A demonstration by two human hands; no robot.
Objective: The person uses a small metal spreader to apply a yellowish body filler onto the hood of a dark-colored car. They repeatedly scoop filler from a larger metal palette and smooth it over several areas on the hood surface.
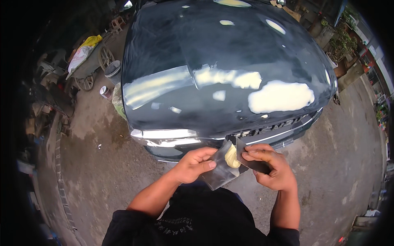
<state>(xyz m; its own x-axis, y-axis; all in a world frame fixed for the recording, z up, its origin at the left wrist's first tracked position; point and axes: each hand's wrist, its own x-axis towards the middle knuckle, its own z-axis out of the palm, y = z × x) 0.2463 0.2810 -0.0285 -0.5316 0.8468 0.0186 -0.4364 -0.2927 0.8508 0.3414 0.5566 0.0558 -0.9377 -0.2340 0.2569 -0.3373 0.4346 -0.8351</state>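
My left hand (196, 165) grips a grey metal plate (219, 170) by its left side, thumb on top. A lump of pale yellow body filler (232, 157) lies on the plate's right part. My right hand (269, 164) holds a dark, flat spreader (256, 164), its fingers along one face and the thumb beneath. The spreader's edge is at the filler's right side. Beyond both hands stands a dark car hood (172, 49) with pale filler patches. The largest white patch (281, 97) is at its front right, and a long streaked patch (158, 85) is at the front left.
The headlight (164, 134) and grille (266, 127) lie just past my hands. On the left are a wheeled cart (88, 67) with sacks, a bucket (112, 69) and a small can (105, 92). Potted plants (342, 43) stand at the far right, beyond the concrete floor (336, 164).
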